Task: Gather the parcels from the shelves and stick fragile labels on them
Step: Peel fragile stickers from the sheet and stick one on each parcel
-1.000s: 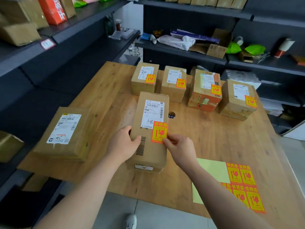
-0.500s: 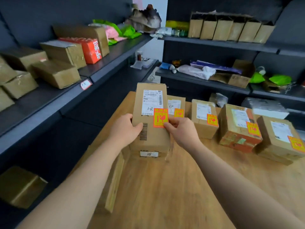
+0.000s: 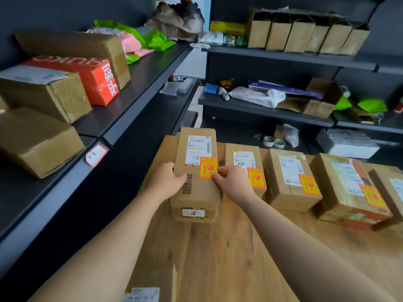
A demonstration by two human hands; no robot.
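A long cardboard parcel [image 3: 197, 192] with a white shipping label and an orange fragile sticker [image 3: 208, 168] is at the far left end of a row of parcels on the wooden table [image 3: 229, 258]. My left hand [image 3: 166, 182] grips its left side. My right hand [image 3: 233, 182] holds its right side, thumb by the sticker. To its right stand three labelled parcels: one [image 3: 245, 166], another [image 3: 292, 182] and a taped one [image 3: 351, 188], each with a fragile sticker. A further parcel [image 3: 392, 192] is cut off at the right edge.
Dark shelves on the left carry brown boxes [image 3: 39, 140], a red box [image 3: 87, 77] and plastic mailers [image 3: 139, 38]. Back shelves hold paper bags [image 3: 305, 33], cloth and clutter. Another parcel [image 3: 152, 286] lies at the table's near edge, between my arms.
The parcel has been carried from the table's middle to the far left end of the row, both hands on it. My view has risen toward the shelves; the sticker sheet has left view.
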